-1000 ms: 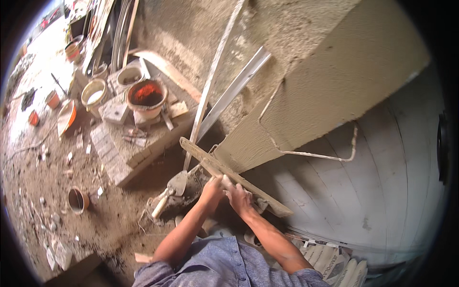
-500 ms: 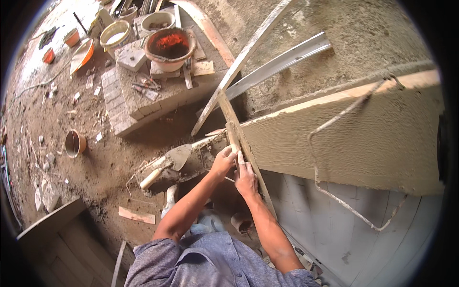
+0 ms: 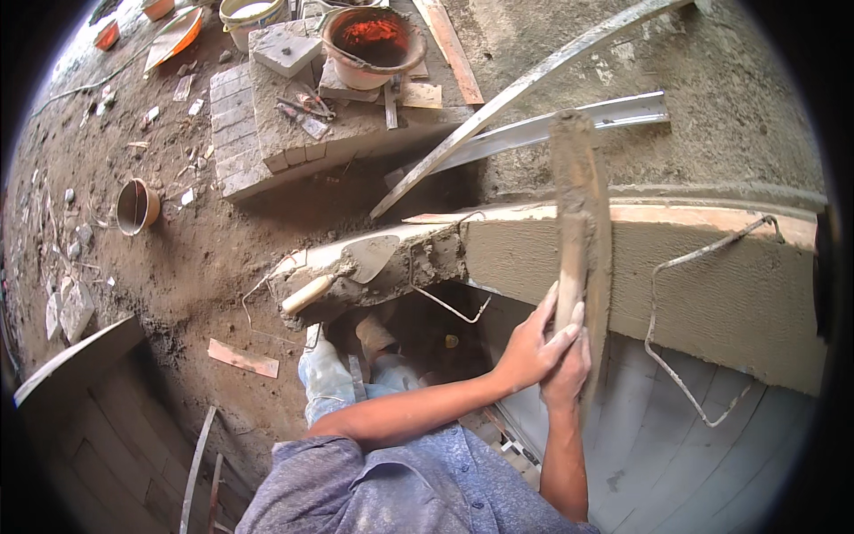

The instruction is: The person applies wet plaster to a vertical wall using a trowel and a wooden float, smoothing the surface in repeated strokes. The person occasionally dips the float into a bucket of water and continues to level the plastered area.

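So both hands are on one tool here, a long mortar-smeared float [image 3: 598, 258], and it's up in front of the plastered face [image 3: 516, 260], running nearly up-and-down in view. Can't tell whether its board is actually touching the plaster. The left hand [image 3: 532, 347] has its fingers closed in on the lower part of the float's handle [image 3: 574, 258], and the right hand [image 3: 566, 376] is gripping right up against it, though how its fingers wrap is partly hidden. The top of the float overlaps a pale metal channel [image 3: 623, 112] in view, and a long straight strip [image 3: 498, 107] slants across that same channel. Over to the left, a trowel [image 3: 372, 258] with a pale grip is lying on the rough, mortar-caked end of the ledge [image 3: 436, 254]. A bent rod [image 3: 654, 311] hangs in front of the plaster to the right, with grey panels [image 3: 676, 400] underneath. Further back there's a stack of blocks [image 3: 238, 133] carrying a bucket [image 3: 375, 76] that's orange inside, plus a few small tools [image 3: 307, 111]. A smaller bucket [image 3: 151, 209] sits tilted on the dirt floor [image 3: 191, 285], and a scrap of wood [image 3: 243, 358] lies nearer the person's legs [image 3: 327, 374].
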Motion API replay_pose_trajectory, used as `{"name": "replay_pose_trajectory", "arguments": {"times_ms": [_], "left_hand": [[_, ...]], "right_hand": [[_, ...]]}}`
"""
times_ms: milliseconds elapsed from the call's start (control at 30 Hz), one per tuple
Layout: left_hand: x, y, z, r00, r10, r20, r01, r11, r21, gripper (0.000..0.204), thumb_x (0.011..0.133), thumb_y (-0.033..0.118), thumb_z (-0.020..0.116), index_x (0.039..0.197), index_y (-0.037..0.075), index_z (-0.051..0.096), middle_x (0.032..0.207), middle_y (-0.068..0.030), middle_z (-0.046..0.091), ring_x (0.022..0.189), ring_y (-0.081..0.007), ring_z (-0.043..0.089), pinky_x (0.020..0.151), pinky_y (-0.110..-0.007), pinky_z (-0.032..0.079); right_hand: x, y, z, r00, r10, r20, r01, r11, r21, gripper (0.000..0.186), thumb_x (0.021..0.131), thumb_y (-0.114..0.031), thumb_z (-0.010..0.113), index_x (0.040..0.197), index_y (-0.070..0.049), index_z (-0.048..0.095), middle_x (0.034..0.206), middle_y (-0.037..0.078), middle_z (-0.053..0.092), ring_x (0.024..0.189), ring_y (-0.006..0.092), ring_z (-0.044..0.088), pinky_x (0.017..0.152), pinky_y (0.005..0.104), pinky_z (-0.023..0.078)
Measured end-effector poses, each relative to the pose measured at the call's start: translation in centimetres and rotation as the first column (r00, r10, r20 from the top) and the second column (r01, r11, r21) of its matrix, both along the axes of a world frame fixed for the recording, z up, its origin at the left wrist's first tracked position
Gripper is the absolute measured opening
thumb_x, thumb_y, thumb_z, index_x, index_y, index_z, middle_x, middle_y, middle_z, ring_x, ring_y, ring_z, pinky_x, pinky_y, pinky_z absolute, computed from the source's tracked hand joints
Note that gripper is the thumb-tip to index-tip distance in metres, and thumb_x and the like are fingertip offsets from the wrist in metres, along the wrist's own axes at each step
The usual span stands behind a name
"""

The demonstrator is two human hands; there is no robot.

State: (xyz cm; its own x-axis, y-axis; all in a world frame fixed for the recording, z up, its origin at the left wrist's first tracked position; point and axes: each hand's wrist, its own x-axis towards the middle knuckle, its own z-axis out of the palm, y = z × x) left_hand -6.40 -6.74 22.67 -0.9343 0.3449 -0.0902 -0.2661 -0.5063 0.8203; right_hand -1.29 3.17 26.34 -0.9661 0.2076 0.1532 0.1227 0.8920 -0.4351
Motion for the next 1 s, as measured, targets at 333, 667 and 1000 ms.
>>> {"name": "replay_pose_trajectory", "arguments": {"times_ms": [333,667,1000], "left_hand": [[-2.0,2.0,-19.3,0.927,-0.049,0.371,0.015,0.995,0.094,0.051,0.106,0.019,0.053,0.15,-0.002,0.04,0.144,-0.0115,0.054,0.13,-0.018,0.048,0.112,-0.032,0.036],[-2.1,2.8,-11.7,0.959,-0.077,0.271,0.083,0.997,-0.008,0.059,0.105,0.027,0.057,0.152,-0.003,0.037,0.14,-0.0137,0.057,0.125,-0.0183,0.053,0.107,-0.032,0.041],[-0.8,-0.9,0.9,0.997,-0.033,-0.071,0.037,0.998,0.056,0.081,0.099,0.034,0.059,0.157,-0.007,0.02,0.152,-0.0343,0.04,0.142,-0.038,0.045,0.113,-0.038,0.04]], "right_hand": [[-1.6,-0.2,-17.4,0.929,-0.002,0.369,-0.028,0.997,0.075,0.055,0.091,-0.001,0.056,0.146,-0.008,0.048,0.123,0.022,0.057,0.108,0.0476,0.062,0.087,0.0539,0.053],[-2.0,0.7,-9.5,0.95,-0.055,0.308,-0.012,0.977,0.213,0.047,0.088,-0.009,0.067,0.134,-0.004,0.057,0.12,0.022,0.059,0.105,0.0473,0.064,0.084,0.0525,0.055],[-1.4,-0.3,2.5,0.994,0.107,-0.013,-0.104,0.984,0.145,0.056,0.093,-0.016,0.067,0.144,0.001,0.05,0.107,0.024,0.063,0.092,0.0422,0.066,0.074,0.0485,0.055]]}}
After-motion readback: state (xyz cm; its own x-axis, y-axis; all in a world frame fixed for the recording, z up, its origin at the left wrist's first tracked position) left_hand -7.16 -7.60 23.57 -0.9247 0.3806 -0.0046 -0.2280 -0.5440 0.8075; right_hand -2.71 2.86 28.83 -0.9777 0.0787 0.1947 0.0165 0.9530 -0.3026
